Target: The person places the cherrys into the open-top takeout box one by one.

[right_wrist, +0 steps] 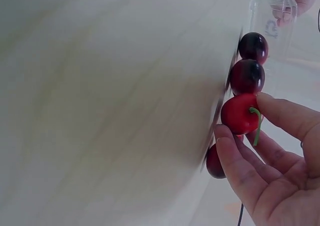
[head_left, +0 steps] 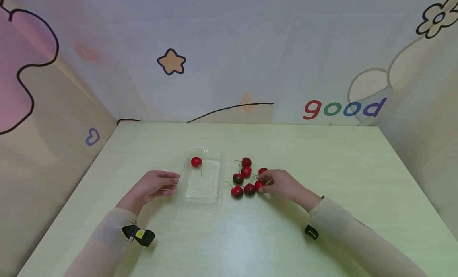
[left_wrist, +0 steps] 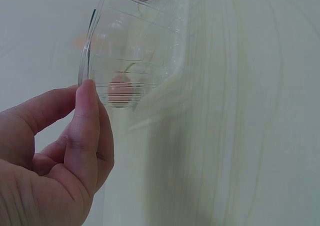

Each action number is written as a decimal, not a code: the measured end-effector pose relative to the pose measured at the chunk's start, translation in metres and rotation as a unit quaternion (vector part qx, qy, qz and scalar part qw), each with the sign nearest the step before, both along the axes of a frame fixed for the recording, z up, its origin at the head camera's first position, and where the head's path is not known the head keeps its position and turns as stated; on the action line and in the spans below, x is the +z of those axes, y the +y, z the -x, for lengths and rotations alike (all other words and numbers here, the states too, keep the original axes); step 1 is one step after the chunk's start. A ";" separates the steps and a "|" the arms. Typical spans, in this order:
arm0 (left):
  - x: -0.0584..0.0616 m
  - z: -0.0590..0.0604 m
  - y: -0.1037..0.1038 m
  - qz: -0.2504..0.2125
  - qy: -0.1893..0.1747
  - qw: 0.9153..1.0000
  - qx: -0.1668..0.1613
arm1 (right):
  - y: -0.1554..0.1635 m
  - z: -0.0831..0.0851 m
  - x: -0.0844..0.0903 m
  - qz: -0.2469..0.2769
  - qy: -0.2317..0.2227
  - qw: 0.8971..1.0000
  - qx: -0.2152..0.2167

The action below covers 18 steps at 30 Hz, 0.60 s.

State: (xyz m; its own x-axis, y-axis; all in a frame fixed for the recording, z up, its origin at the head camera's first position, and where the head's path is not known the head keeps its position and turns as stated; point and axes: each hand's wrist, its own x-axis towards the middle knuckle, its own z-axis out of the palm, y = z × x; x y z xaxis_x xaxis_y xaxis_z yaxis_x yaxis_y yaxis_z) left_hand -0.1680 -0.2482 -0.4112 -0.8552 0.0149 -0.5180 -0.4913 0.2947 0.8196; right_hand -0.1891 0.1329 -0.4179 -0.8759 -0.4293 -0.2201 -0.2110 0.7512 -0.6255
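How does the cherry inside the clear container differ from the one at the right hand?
The contained cherry sits inside the clear container; the gripped cherry is outside it. No hand touches the contained cherry, while the right hand pinches the gripped cherry. The contained cherry lies alone; the gripped cherry is beside other cherries. Both are red with a green stem.

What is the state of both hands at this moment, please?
Left hand: closed, pinching the clear container at its rim.
Right hand: closed, pinching a red cherry.
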 end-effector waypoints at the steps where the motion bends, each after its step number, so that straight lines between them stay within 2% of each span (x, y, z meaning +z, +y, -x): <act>1: 0.000 0.000 0.000 0.001 0.000 1.000 -0.001 | 0.000 0.000 0.000 0.001 0.001 1.000 0.000; 10: 0.001 -0.003 -0.001 -0.010 0.002 1.000 -0.010 | 0.003 -0.003 0.006 0.013 0.001 1.000 0.002; 18: 0.003 -0.002 0.000 -0.015 0.002 1.000 -0.012 | 0.004 -0.002 0.019 0.028 0.011 0.999 0.008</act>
State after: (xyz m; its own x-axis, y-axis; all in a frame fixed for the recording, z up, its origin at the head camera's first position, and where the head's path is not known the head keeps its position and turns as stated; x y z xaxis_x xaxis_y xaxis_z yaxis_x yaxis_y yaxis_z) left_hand -0.1660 -0.2484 -0.4085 -0.8563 0.0498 -0.5140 -0.4817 0.2816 0.8298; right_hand -0.1871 0.1367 -0.3987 -0.8730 -0.4552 -0.1754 -0.2376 0.7107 -0.6621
